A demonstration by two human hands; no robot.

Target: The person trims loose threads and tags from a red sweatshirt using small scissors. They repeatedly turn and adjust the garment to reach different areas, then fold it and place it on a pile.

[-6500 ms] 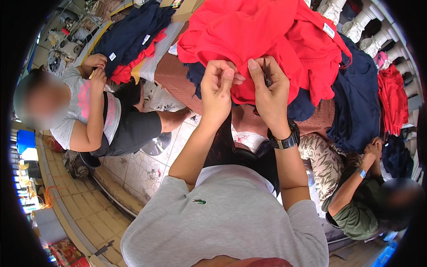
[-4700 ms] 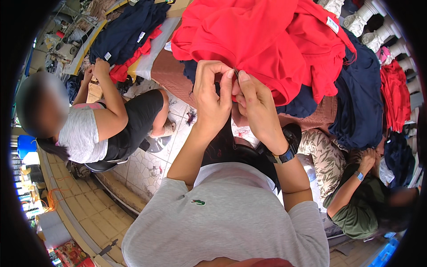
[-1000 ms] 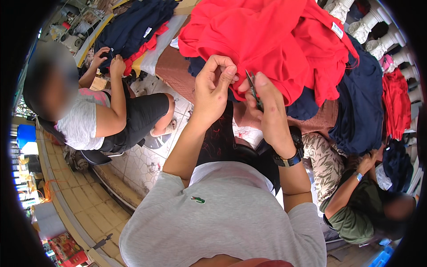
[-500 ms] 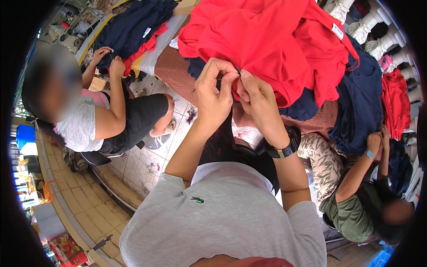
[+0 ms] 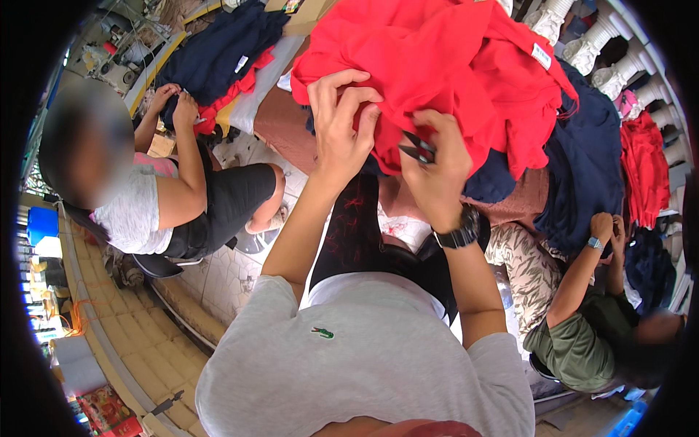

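Note:
A heap of red cloth garments (image 5: pixel 408 44) lies in front of me, with a white printed label (image 5: pixel 542 55) on its right part. My left hand (image 5: pixel 341 124) is at the heap's near edge, its bent fingers apart against the red cloth. In my right hand (image 5: pixel 440 171) is a small pair of black thread snips (image 5: pixel 417 154), held with the two blades spread and pointing left toward my left hand. Part of the snips is hidden in my palm.
Dark blue garments (image 5: pixel 582 160) hang at the right, near another red garment (image 5: pixel 644 171) by white balusters (image 5: pixel 611 36). A person (image 5: pixel 153 193) sits at the left, handling dark blue cloth (image 5: pixel 218 51). Another person (image 5: pixel 575 342) sits at the right.
My hands have moved apart from their pinch together at the cloth edge. The left fingers have spread, and the snips now show in my right hand. The red heap has shifted slightly left.

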